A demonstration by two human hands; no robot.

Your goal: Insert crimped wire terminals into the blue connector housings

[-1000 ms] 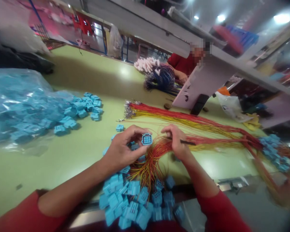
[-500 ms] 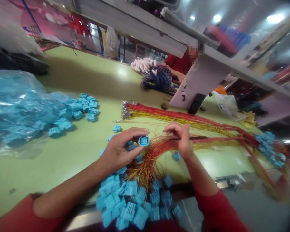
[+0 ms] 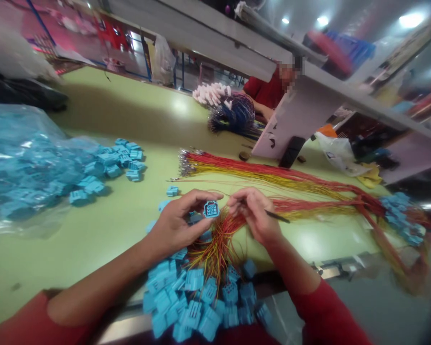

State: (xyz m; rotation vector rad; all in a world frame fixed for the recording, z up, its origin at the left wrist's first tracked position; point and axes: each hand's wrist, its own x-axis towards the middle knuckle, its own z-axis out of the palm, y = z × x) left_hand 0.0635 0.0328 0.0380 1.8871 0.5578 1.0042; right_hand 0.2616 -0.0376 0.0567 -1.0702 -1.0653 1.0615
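Observation:
A blue connector point(image 3: 211, 209) is pinched between the thumb and fingers of my left hand point(image 3: 177, 218), its face with small square openings turned toward me. Just right of it, my right hand point(image 3: 256, 215) has its fingers closed around a thin dark tool point(image 3: 278, 217) whose end sticks out past the palm. Whether a wire is also between those fingertips is too small to tell. Under both hands runs a bundle of red and yellow wires point(image 3: 215, 247), fanning out into a pile of blue connectors point(image 3: 194, 311) at the table's near edge.
A clear bag of blue connectors point(image 3: 32, 163) spills onto the green table point(image 3: 129, 108) at left. Red and yellow wires with metal ends point(image 3: 237, 165) lie beyond my hands. A person in red point(image 3: 267, 91) sits across, by dark wires point(image 3: 233, 112) and a pink divider point(image 3: 294, 115).
My right hand has moved left, closer to the connector, and its fingers have drawn together. The dark tool now angles out behind it. My left hand stays nearly in place.

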